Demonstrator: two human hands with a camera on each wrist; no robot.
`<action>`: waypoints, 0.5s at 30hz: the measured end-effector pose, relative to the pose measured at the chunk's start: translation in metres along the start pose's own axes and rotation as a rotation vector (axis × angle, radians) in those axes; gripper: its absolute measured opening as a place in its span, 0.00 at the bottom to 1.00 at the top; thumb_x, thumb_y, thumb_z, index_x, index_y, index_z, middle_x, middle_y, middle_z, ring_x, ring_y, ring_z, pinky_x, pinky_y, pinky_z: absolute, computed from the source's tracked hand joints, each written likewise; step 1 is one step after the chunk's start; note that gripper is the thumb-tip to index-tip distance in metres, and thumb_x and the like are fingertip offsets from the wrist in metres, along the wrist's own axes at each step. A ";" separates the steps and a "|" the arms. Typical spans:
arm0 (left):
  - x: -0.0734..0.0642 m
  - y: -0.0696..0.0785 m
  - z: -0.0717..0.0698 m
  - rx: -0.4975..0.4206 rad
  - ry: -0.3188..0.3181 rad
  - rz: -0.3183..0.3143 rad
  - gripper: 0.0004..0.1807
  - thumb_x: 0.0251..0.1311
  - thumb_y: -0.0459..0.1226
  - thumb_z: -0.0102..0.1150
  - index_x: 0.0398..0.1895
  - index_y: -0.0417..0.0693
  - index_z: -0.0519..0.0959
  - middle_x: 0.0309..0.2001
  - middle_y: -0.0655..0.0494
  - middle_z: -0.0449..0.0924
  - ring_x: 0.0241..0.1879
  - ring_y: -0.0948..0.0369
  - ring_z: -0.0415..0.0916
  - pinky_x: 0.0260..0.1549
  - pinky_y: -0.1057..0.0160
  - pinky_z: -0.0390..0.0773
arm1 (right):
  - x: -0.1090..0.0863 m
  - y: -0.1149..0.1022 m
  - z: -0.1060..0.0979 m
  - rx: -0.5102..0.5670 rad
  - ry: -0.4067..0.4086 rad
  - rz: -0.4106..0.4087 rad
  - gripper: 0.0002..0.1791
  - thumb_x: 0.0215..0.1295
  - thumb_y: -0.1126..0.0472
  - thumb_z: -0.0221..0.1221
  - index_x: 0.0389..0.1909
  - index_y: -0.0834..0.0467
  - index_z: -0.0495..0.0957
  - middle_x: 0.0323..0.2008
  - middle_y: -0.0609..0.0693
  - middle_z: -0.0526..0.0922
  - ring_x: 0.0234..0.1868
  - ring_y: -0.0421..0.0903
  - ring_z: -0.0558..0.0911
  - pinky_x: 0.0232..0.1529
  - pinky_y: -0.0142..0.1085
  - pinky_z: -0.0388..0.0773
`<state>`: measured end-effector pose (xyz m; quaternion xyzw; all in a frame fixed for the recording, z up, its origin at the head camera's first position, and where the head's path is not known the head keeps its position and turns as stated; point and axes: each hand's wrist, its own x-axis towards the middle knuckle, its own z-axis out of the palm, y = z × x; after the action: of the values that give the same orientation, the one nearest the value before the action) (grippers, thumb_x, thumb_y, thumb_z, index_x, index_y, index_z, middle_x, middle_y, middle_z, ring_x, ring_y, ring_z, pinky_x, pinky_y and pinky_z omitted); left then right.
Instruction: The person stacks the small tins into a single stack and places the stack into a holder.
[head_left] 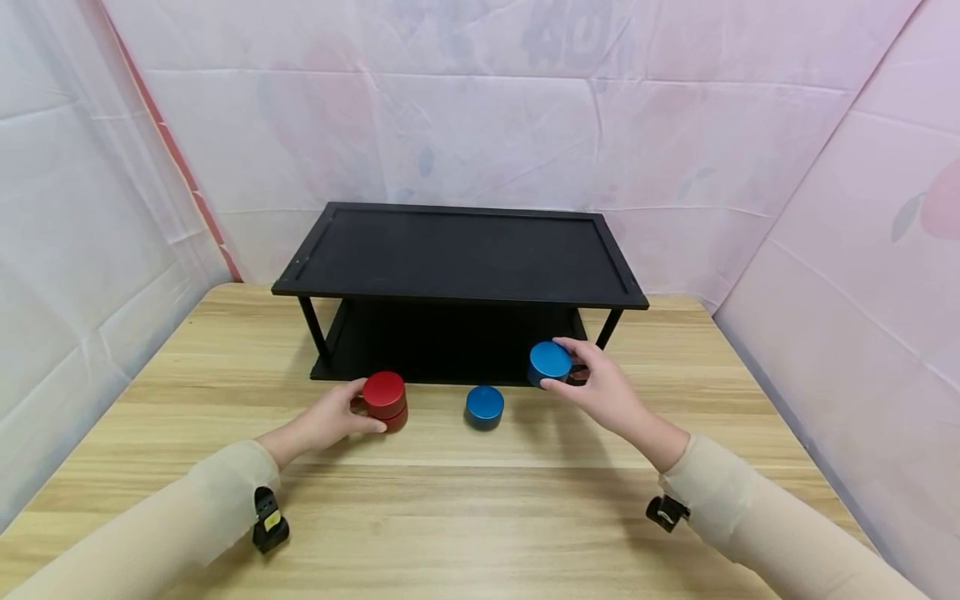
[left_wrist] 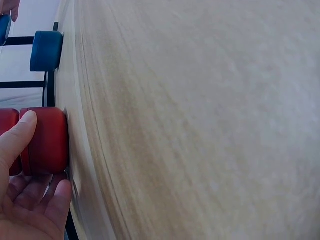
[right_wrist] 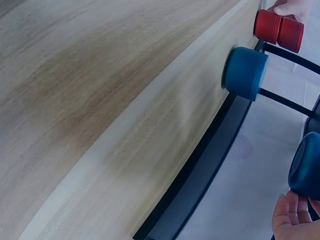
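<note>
Two red round tins stand stacked on the table, the upper red tin point(head_left: 384, 392) on the lower red tin point(left_wrist: 49, 140). My left hand point(head_left: 330, 418) grips the stack from the left, its thumb across the tins' side in the left wrist view and its fingers curled at the other side. My right hand point(head_left: 606, 395) holds a blue round tin point(head_left: 550, 362) between thumb and fingers, raised off the table before the right front of the black shelf. Between the hands, a second blue tin point(head_left: 484, 405) sits on the table.
A two-level black shelf point(head_left: 465, 254) stands at the back of the wooden table point(head_left: 480, 517), its lower board point(head_left: 442, 333) just behind the tins. Thin posts point(head_left: 313, 327) hold up its top. Pale printed cloth point(head_left: 480, 142) hangs behind and at both sides.
</note>
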<state>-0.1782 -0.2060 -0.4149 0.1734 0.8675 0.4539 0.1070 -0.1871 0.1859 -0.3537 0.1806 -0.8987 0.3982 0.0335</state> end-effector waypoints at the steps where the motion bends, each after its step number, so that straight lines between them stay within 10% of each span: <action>1: 0.000 0.000 0.000 0.001 -0.001 0.002 0.34 0.48 0.39 0.71 0.57 0.34 0.69 0.51 0.45 0.76 0.51 0.50 0.74 0.52 0.49 0.71 | 0.000 0.000 0.001 0.003 -0.001 -0.004 0.35 0.55 0.57 0.67 0.62 0.61 0.66 0.51 0.59 0.72 0.49 0.52 0.75 0.47 0.46 0.76; 15: 0.001 -0.001 0.001 0.003 0.000 -0.007 0.34 0.48 0.39 0.71 0.57 0.35 0.69 0.51 0.45 0.76 0.51 0.50 0.74 0.52 0.49 0.71 | 0.006 -0.005 0.010 0.018 -0.015 -0.024 0.35 0.54 0.56 0.67 0.62 0.62 0.67 0.49 0.57 0.72 0.48 0.51 0.74 0.47 0.45 0.76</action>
<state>-0.1789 -0.2056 -0.4157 0.1705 0.8686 0.4524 0.1084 -0.1900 0.1738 -0.3561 0.1947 -0.8930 0.4047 0.0301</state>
